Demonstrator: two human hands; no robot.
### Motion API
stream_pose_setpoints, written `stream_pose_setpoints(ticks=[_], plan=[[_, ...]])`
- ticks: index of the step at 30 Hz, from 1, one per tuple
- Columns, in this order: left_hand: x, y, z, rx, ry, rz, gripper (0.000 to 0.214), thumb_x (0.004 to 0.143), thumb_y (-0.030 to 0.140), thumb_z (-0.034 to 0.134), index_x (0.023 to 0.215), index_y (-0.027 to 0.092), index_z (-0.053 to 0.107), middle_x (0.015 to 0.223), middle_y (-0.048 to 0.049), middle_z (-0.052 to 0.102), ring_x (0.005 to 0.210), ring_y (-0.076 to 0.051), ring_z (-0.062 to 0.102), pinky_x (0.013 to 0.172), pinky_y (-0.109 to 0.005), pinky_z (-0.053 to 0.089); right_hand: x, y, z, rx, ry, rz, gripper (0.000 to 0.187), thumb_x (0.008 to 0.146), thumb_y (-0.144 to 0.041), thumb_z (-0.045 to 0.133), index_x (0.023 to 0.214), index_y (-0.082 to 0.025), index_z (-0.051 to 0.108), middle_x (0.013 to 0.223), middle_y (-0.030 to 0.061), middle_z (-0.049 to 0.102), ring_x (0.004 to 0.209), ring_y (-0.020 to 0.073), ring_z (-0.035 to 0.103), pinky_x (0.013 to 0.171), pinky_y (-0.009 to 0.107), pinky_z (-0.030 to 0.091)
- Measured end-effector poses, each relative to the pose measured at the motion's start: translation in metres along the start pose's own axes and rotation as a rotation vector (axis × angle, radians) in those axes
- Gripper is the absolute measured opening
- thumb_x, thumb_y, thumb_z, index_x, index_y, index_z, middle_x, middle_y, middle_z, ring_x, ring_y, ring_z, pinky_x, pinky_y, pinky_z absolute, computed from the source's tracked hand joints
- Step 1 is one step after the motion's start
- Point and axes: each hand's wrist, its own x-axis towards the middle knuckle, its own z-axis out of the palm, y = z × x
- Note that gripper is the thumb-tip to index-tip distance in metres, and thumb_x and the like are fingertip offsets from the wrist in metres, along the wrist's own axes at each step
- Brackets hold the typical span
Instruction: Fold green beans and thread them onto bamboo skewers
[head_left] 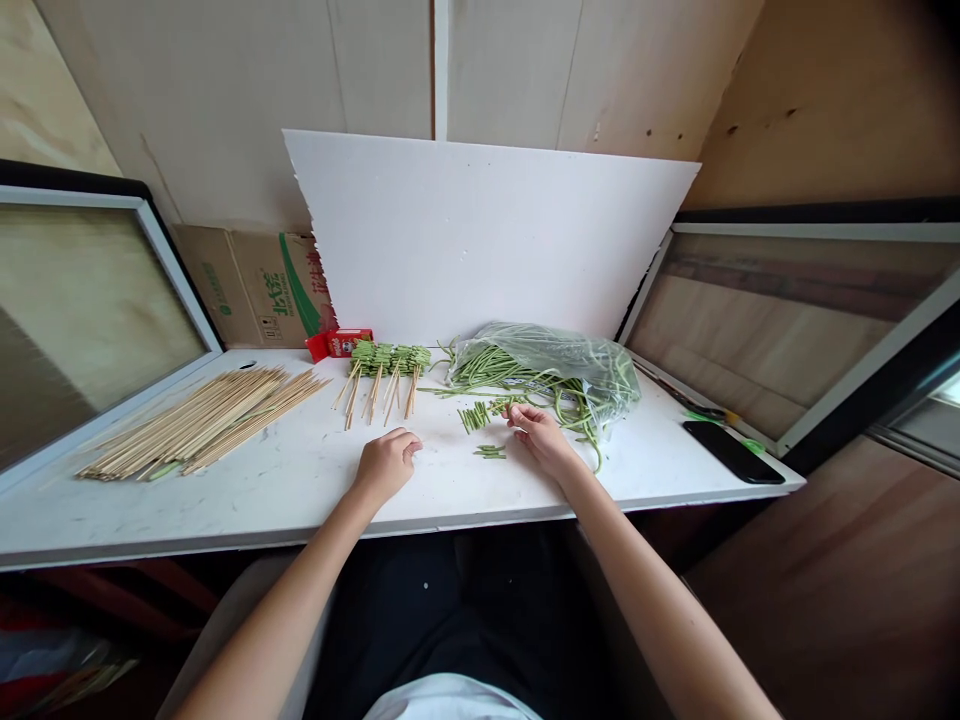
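My left hand rests at the front middle of the white table, its fingers curled in. Anything inside that hand is hidden. My right hand pinches some cut long bean pieces between thumb and fingers. Beside these lies a row of cut bean pieces on the table, and a smaller group of pieces sits nearer to me. Behind my right hand, whole long beans spill out of a clear plastic bag. Several finished bean skewers lie beyond my left hand, sticks toward me.
Bare bamboo skewers lie in a large pile on the left. A red box stands near the white back board. On the right are a black phone and a tool with an orange-brown part. Framed panels flank the table.
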Motion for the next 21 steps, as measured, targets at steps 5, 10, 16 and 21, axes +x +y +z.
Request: stream_pose_setpoints(ticks=[5, 10, 16, 21], plan=[[-0.0002, 0.0001, 0.001, 0.001, -0.012, 0.011, 0.026, 0.092, 0.01, 0.054, 0.086, 0.023, 0.076, 0.093, -0.0027, 0.08, 0.082, -0.02, 0.072, 0.071, -0.029, 0.051, 0.0013, 0.0006, 0.0004, 0.045, -0.014, 0.009, 0.045, 0.074, -0.065, 0.085, 0.085, -0.024, 0.07, 0.1, 0.0048, 0.072, 0.082, 0.0178, 0.057, 0.063, 0.027, 0.038], [0.0001, 0.0011, 0.0, 0.009, -0.022, 0.016, 0.027, 0.09, 0.007, 0.054, 0.085, 0.022, 0.076, 0.092, -0.0028, 0.08, 0.081, -0.02, 0.072, 0.07, -0.028, 0.05, 0.001, 0.0013, 0.0019, 0.06, -0.018, 0.016, 0.044, 0.075, -0.064, 0.086, 0.086, -0.024, 0.071, 0.097, 0.0042, 0.07, 0.081, 0.0171, 0.056, 0.063, 0.026, 0.039], [0.0005, 0.0021, -0.0016, 0.016, -0.03, 0.018, 0.027, 0.089, 0.006, 0.055, 0.086, 0.022, 0.076, 0.093, -0.003, 0.08, 0.082, -0.02, 0.073, 0.07, -0.028, 0.05, 0.0001, 0.0015, 0.0036, 0.076, -0.016, 0.007, 0.044, 0.074, -0.063, 0.086, 0.086, -0.024, 0.07, 0.099, 0.0042, 0.07, 0.084, 0.0173, 0.056, 0.064, 0.026, 0.039], [0.0002, 0.0022, -0.0016, 0.024, -0.031, 0.019, 0.026, 0.09, 0.007, 0.055, 0.086, 0.022, 0.076, 0.092, -0.0031, 0.079, 0.082, -0.02, 0.073, 0.07, -0.029, 0.05, -0.0011, -0.0005, 0.0038, 0.063, -0.018, -0.02, 0.044, 0.074, -0.063, 0.086, 0.081, -0.022, 0.07, 0.098, 0.0041, 0.069, 0.078, 0.0152, 0.052, 0.064, 0.026, 0.039]])
